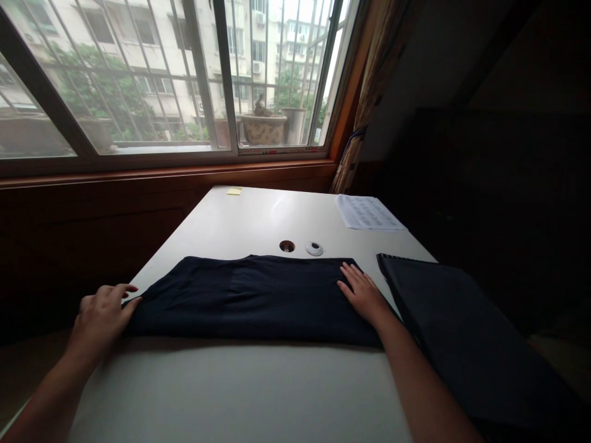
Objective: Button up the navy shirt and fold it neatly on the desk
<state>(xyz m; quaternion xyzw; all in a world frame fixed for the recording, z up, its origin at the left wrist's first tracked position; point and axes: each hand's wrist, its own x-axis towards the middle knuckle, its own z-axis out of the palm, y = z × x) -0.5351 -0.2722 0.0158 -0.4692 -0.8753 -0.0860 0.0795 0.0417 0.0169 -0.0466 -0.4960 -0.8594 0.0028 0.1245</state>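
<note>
A dark navy garment lies folded into a wide strip across the white table. My left hand rests at the garment's left end by the table's left edge, fingers loosely curled and touching the cloth. My right hand lies flat on the garment's right end, fingers stretched out and pointing away from me. Neither hand grips anything.
A second dark folded cloth lies to the right, hanging over the table's right edge. A printed sheet sits at the far right, a yellow sticky note at the far edge. A cable hole and its white cap lie behind the garment. A window stands beyond.
</note>
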